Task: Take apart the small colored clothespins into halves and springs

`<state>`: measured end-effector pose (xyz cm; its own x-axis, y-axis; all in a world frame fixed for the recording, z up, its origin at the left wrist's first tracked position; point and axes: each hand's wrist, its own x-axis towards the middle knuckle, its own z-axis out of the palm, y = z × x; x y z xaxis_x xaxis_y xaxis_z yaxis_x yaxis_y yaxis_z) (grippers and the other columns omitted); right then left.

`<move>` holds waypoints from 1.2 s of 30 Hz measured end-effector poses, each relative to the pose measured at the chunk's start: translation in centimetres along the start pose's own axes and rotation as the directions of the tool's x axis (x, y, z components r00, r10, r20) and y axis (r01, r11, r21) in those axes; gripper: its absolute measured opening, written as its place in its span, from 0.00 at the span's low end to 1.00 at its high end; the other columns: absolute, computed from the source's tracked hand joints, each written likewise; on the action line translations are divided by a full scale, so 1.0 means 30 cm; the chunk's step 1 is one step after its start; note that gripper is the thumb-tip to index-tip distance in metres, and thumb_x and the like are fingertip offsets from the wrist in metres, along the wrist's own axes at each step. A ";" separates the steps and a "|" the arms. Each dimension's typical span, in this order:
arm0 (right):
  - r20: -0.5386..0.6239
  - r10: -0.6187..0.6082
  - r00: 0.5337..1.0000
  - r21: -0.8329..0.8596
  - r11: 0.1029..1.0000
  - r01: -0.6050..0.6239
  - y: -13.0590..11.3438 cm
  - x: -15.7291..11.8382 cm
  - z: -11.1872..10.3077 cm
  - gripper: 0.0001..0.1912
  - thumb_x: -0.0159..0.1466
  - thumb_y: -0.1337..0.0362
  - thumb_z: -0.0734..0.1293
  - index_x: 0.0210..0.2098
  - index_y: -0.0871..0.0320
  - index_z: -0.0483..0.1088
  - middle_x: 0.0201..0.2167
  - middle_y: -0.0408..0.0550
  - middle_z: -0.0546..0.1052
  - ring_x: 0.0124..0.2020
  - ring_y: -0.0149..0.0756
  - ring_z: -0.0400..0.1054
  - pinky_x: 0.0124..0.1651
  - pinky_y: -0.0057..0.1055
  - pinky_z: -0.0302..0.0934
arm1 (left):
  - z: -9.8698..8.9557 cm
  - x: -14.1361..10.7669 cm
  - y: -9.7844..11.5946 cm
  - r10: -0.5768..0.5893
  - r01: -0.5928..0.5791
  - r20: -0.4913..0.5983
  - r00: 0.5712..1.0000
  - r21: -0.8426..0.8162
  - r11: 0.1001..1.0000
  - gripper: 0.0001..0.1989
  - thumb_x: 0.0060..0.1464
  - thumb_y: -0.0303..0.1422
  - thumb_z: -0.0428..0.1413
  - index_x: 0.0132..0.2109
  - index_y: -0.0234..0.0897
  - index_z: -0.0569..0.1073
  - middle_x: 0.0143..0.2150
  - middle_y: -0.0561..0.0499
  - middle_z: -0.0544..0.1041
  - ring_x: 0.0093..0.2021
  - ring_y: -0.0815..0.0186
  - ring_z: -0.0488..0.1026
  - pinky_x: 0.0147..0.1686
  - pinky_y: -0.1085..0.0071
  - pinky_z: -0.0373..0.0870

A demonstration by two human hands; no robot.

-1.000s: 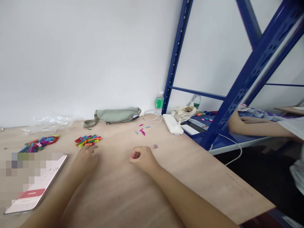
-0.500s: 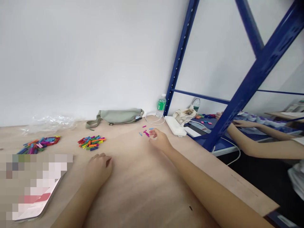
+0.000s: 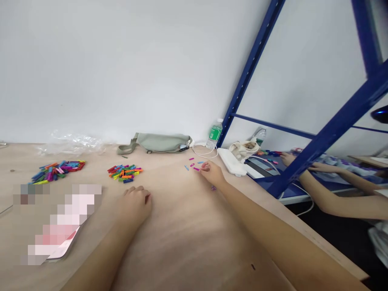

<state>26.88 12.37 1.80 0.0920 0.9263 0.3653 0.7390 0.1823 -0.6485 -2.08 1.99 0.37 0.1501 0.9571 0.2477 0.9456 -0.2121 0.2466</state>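
1. A hand can pass between the coloured peg pile (image 3: 124, 173) and the pink and blue pieces (image 3: 192, 165).
2. Far right of the pile, a white power bank (image 3: 230, 162) blocks the way.
3. Behind the pile, a grey-green waist bag (image 3: 157, 142) stands in the way.

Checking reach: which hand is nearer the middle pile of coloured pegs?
Left: the left hand is just in front of the pile; the right hand is far to its right.

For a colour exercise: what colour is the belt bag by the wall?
The belt bag is pale grey-green; head view.

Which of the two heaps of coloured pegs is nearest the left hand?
The heap of coloured pegs just beyond the left hand, not touching it; the other heap lies farther left.
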 end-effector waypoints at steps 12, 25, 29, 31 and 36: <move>0.349 -0.372 0.860 0.137 0.928 0.346 -0.287 -0.365 0.053 0.11 0.50 0.68 0.64 0.34 0.53 0.68 0.34 0.44 0.73 0.35 0.36 0.67 0.35 0.29 0.61 | -0.004 -0.001 -0.008 -0.003 0.003 -0.006 1.000 -0.022 1.000 0.12 0.49 0.33 0.46 0.32 0.41 0.75 0.33 0.48 0.74 0.38 0.60 0.67 0.40 0.66 0.58; 0.270 -0.092 0.958 -0.132 0.983 0.131 -0.058 -0.231 -0.169 0.07 0.48 0.75 0.62 0.24 0.57 0.67 0.24 0.45 0.72 0.28 0.35 0.66 0.29 0.27 0.57 | -0.016 -0.014 -0.017 0.039 -0.040 -0.010 0.999 -0.113 0.993 0.11 0.49 0.32 0.47 0.34 0.40 0.75 0.32 0.46 0.74 0.38 0.60 0.67 0.39 0.66 0.59; 0.269 -0.064 0.961 -0.052 0.995 0.081 -0.061 -0.237 -0.161 0.06 0.49 0.73 0.61 0.25 0.57 0.67 0.20 0.43 0.70 0.23 0.32 0.64 0.24 0.24 0.56 | -0.014 -0.017 -0.021 0.048 -0.051 -0.021 0.999 -0.129 0.990 0.11 0.48 0.32 0.48 0.34 0.40 0.75 0.33 0.47 0.74 0.38 0.60 0.68 0.40 0.66 0.59; 0.268 -0.056 0.962 0.001 0.998 0.058 -0.074 -0.236 -0.169 0.06 0.48 0.72 0.61 0.25 0.58 0.67 0.18 0.41 0.69 0.21 0.31 0.63 0.22 0.24 0.54 | -0.013 -0.017 -0.024 0.055 -0.059 -0.033 0.998 -0.139 0.988 0.11 0.48 0.31 0.48 0.35 0.39 0.75 0.33 0.47 0.74 0.38 0.60 0.67 0.41 0.66 0.59; 0.255 -0.069 0.965 0.206 0.978 0.015 -0.153 -0.226 -0.161 0.04 0.48 0.69 0.64 0.26 0.58 0.66 0.21 0.43 0.69 0.24 0.30 0.64 0.25 0.25 0.58 | -0.019 -0.020 -0.010 0.136 -0.151 -0.086 0.987 -0.207 0.967 0.13 0.48 0.29 0.48 0.41 0.38 0.72 0.38 0.47 0.73 0.42 0.62 0.67 0.43 0.66 0.60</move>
<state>26.08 3.67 5.52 -0.1318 0.9650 0.2268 0.5870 0.2603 -0.7666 -2.61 1.38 0.68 0.2518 0.8987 0.3590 0.8315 -0.3907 0.3949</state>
